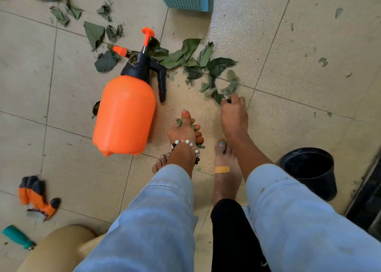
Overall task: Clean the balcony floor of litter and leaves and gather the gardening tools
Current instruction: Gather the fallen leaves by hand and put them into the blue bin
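Leaves (216, 65), green and crumpled, trail across the beige tiled balcony floor (309, 55) directly ahead of the right hand (234, 115), whose fingertips touch their nearest end, while the left hand (185, 130), farther back, clutches a gathered bunch.

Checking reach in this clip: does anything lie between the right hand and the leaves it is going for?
Nothing visible does. The right hand already has its fingertips at the near edge of the leaf pile; only bare tile surrounds it. The orange sprayer lies off to the left, clear of that path.
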`<action>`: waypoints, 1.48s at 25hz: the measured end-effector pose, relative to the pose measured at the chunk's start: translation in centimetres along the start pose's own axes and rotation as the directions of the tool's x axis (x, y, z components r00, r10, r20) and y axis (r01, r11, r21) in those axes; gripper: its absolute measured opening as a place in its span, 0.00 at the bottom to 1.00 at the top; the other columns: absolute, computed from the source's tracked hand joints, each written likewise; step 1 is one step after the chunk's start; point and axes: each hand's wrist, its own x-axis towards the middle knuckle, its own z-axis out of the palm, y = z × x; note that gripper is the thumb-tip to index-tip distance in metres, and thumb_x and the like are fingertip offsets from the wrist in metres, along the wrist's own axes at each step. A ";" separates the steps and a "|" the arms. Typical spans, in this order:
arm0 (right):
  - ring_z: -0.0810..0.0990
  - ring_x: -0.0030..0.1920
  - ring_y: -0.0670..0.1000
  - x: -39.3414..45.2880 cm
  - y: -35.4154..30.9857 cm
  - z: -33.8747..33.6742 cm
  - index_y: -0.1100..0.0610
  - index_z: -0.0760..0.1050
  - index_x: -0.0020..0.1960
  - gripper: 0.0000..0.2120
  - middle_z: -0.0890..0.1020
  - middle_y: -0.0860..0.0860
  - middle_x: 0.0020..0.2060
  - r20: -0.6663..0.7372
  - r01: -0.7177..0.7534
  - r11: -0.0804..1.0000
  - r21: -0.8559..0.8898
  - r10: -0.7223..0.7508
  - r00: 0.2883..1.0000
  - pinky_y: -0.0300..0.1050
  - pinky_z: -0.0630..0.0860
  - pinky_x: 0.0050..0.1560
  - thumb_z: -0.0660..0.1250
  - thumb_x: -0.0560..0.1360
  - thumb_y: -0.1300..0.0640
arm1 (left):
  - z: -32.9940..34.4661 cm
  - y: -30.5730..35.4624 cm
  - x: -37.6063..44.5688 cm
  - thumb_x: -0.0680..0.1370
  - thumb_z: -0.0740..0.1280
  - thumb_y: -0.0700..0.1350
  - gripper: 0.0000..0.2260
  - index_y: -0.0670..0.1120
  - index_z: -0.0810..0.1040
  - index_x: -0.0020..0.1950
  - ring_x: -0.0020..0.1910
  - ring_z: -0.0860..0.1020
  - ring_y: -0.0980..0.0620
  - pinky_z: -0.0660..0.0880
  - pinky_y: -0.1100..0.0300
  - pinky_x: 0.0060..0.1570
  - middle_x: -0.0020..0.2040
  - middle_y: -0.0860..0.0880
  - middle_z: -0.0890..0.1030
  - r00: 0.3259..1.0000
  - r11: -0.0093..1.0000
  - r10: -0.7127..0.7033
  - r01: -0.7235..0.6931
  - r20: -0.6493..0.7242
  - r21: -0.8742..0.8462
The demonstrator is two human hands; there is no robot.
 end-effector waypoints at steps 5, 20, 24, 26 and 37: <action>0.79 0.47 0.56 2.8 4.0 -3.7 0.62 0.79 0.54 0.11 0.81 0.59 0.46 0.040 -0.104 0.933 0.344 0.096 0.995 0.42 0.74 0.48 0.66 0.73 0.69 | 0.9 -0.7 -0.3 0.80 0.63 0.54 0.18 0.40 0.77 0.42 0.17 0.64 0.56 0.61 0.70 0.19 0.30 0.46 0.72 0.999 1.000 0.000 -0.001 0.033 0.003; 0.82 0.38 0.51 2.0 3.6 -3.3 0.64 0.81 0.53 0.12 0.84 0.57 0.43 0.166 -0.236 0.654 0.719 0.168 0.972 0.41 0.81 0.43 0.72 0.70 0.69 | 1.1 0.9 -0.6 0.79 0.65 0.53 0.17 0.42 0.76 0.39 0.21 0.72 0.54 0.64 0.68 0.18 0.32 0.45 0.77 0.994 0.990 0.100 -0.103 0.042 0.096; 0.79 0.42 0.52 -3.5 0.6 -6.8 0.62 0.83 0.50 0.10 0.82 0.55 0.43 0.097 -0.094 0.740 0.667 0.039 0.995 0.41 0.75 0.48 0.73 0.69 0.66 | 1.8 0.6 -3.5 0.78 0.62 0.60 0.19 0.46 0.80 0.41 0.37 0.82 0.46 0.77 0.56 0.31 0.40 0.43 0.82 0.993 0.978 0.096 -0.106 0.064 0.177; 0.79 0.43 0.51 -6.1 -1.1 -8.9 0.63 0.82 0.49 0.08 0.82 0.57 0.45 0.033 0.036 0.782 0.622 -0.073 0.997 0.31 0.72 0.48 0.68 0.71 0.69 | 2.2 1.0 -5.8 0.75 0.61 0.67 0.24 0.47 0.81 0.42 0.46 0.81 0.43 0.78 0.47 0.52 0.45 0.43 0.84 0.996 0.964 0.061 -0.075 0.062 0.254; 0.71 0.64 0.52 1.1 -1.7 -17.8 0.48 0.80 0.56 0.10 0.75 0.52 0.64 0.421 -0.109 0.716 0.690 -0.273 0.865 0.49 0.65 0.67 0.66 0.77 0.57 | -0.2 10.1 -6.6 0.79 0.64 0.36 0.11 0.36 0.75 0.37 0.15 0.68 0.54 0.61 0.70 0.17 0.21 0.45 0.75 1.000 0.998 -0.014 0.015 -0.009 0.059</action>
